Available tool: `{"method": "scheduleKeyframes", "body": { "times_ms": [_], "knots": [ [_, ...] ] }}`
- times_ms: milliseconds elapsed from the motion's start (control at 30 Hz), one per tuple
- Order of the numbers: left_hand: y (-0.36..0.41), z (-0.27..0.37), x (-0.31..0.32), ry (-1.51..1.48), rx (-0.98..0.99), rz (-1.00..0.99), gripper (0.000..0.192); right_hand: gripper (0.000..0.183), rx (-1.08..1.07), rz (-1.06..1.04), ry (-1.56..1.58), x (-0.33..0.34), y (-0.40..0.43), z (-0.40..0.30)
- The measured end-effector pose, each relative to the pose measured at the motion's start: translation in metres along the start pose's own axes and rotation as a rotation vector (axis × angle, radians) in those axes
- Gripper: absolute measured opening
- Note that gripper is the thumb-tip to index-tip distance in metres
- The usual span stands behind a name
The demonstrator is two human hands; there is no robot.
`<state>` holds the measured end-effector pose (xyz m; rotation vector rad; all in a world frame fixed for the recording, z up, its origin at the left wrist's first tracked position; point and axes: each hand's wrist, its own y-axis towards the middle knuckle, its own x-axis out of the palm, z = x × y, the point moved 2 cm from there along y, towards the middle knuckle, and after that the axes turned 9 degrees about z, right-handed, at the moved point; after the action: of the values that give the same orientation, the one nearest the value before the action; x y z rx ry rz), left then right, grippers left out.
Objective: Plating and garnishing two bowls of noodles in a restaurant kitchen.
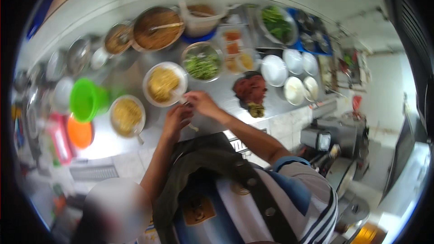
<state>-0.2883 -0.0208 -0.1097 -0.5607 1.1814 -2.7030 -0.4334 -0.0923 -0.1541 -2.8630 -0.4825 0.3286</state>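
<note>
My right hand (202, 104) and my left hand (177, 119) meet at the near edge of a white bowl (147, 90) of yellow noodles (164, 83). A pale utensil (177, 95) slants out of this bowl towards my fingers, which cover part of it. Something small and dark shows between my fingertips; blur hides what it is and whether either hand grips it. To the left sits a second bowl (113, 127) of noodles, with a pale handle over its near rim. Beyond my hands stands a metal bowl of chopped greens (202, 66).
Dark red food (251, 89) lies right of my hands, before several white bowls (274, 70). A large pan of brown food (157, 34) stands behind. Left are a green plastic container (83, 100) and an orange lid-like disc (79, 132). Another person (117, 210) is at lower left.
</note>
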Motion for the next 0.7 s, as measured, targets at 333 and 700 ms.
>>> {"method": "scheduleKeyframes", "body": {
  "times_ms": [333,700],
  "knots": [
    [-0.011,-0.046,-0.006,0.732,0.208,-0.381,0.042,0.025,-0.392,0.844,-0.621,-0.285,0.047,-0.120],
    [0.006,-0.074,-0.027,0.980,0.904,0.280,0.023,0.030,0.423,0.179,-1.184,-0.437,0.086,-0.193]
  ]
}}
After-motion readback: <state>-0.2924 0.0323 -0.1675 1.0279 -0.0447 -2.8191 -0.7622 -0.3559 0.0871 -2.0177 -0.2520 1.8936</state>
